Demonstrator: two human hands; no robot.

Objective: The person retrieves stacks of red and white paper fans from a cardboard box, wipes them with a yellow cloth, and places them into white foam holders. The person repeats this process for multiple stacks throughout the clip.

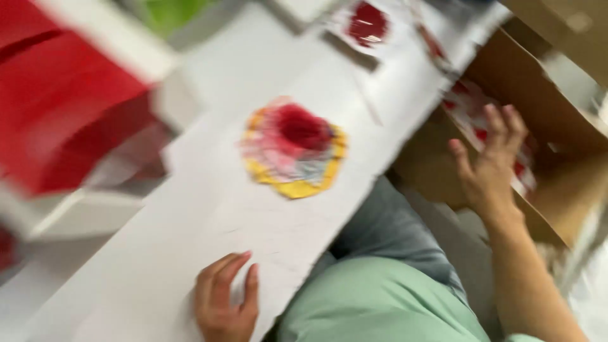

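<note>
Now the left hand (225, 304) lay flat and empty on the long white surface (209, 209) near the round red-and-yellow packet (294, 149), while the right hand (491, 161), grip spread wide and empty, reached into the brown cardboard box (557, 114) of red-and-white packets (472, 107), where a blind grab risked a fumble.

Hands: two, left (225, 303), right (491, 161). Table (190, 209): one. Round yellow-red packet (293, 147): one. Small red packet (366, 24): one. Cardboard box (544, 101): one. Red crate (57, 95): one.
</note>
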